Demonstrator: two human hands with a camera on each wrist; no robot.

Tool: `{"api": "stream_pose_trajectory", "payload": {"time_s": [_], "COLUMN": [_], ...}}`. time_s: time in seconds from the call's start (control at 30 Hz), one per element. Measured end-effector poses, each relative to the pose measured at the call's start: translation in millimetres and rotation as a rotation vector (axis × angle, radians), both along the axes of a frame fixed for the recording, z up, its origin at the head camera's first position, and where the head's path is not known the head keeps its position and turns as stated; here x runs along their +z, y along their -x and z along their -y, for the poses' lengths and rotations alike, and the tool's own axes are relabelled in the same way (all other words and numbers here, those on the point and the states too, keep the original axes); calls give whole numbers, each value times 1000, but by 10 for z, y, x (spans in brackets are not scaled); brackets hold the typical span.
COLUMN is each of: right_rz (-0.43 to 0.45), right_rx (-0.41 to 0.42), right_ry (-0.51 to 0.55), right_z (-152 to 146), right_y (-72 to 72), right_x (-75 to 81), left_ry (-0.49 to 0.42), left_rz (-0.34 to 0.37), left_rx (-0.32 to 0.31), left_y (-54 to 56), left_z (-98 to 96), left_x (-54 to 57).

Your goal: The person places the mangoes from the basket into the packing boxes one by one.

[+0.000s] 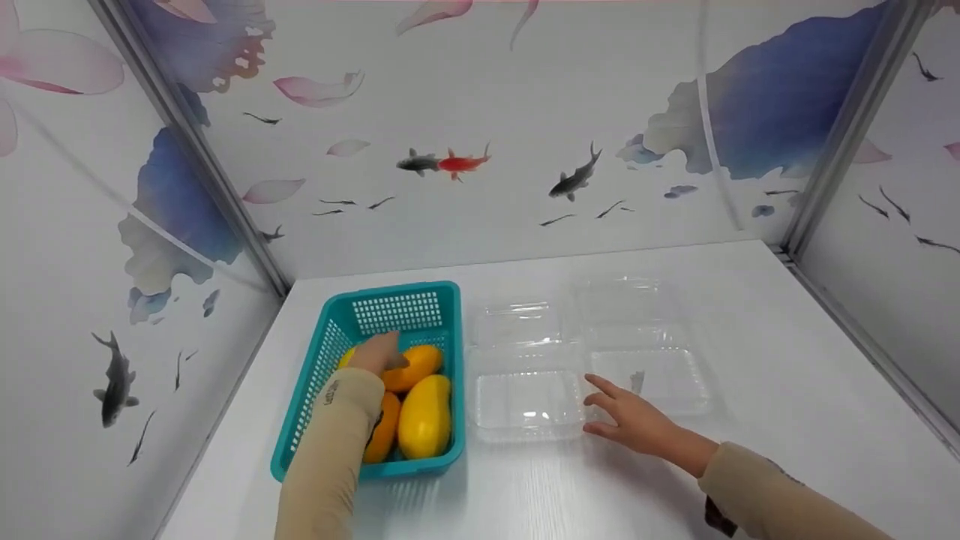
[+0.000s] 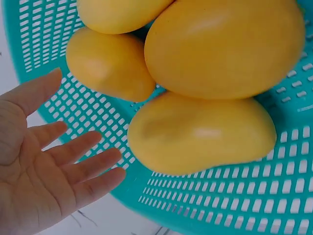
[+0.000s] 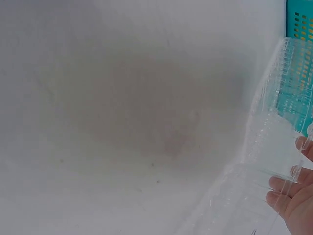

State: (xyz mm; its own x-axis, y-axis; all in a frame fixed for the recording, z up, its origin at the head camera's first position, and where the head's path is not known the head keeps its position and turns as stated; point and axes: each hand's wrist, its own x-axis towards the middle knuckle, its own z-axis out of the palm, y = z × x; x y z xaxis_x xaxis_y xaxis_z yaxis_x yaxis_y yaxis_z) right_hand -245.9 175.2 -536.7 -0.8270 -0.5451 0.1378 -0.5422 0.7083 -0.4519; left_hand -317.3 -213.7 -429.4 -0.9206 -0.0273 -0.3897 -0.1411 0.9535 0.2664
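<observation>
Several yellow-orange mangoes [image 1: 425, 416] lie in a teal plastic basket [image 1: 458, 337] on the left. My left hand [image 1: 379, 351] reaches down into it over the far mangoes. In the left wrist view that hand [image 2: 58, 171] has its fingers extended and the thumb apart, beside a mango [image 2: 200, 134], with nothing in its grasp. Two clear plastic clamshell boxes, a left one [image 1: 525, 401] and a right one [image 1: 675, 379], lie with lids opened out flat. My right hand [image 1: 634, 421] spreads its fingers where the two boxes' near trays meet, fingertips right at the left box's edge.
All of this stands on a white table [image 1: 555, 495]. Panels printed with fish and petals [image 1: 510, 202] enclose it at the back and both sides. The basket's right rim stands close beside the left box.
</observation>
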Motion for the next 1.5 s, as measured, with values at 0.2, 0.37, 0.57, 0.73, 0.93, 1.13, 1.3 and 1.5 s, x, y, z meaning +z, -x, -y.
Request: {"api": "stream_pose_trajectory", "payload": {"time_s": [0.2,0.37,0.57,0.73,0.93,1.13,1.3,1.5], "right_rz": [49,34,46,54,62,52,23,6], "right_rx": [-12,-12,-7,-13,-22,-14,13,25], "right_ry": [9,11,9,11,5,13,32,66], "right_z": [-18,-21,-2,-1,-1,-2,-8,-36], "right_y": [-15,-3,20,15,14,17,23,26], "right_x": [-25,-2,19,34,32,28,28,16], "left_ry": [48,121,31,-26,-91,-137,-111,-138], "left_rz": [-30,-96,-95,-86,-53,-41,-52,-35], "left_rx": [-65,-91,-36,-24,81,136,111,86], "left_y": [103,167,187,153,95,58,93,160], "left_z": [-111,-163,-146,-117,-131,-115,-78,-65], "left_x": [-218,-395,-478,-482,-485,-486,-476,-363]}}
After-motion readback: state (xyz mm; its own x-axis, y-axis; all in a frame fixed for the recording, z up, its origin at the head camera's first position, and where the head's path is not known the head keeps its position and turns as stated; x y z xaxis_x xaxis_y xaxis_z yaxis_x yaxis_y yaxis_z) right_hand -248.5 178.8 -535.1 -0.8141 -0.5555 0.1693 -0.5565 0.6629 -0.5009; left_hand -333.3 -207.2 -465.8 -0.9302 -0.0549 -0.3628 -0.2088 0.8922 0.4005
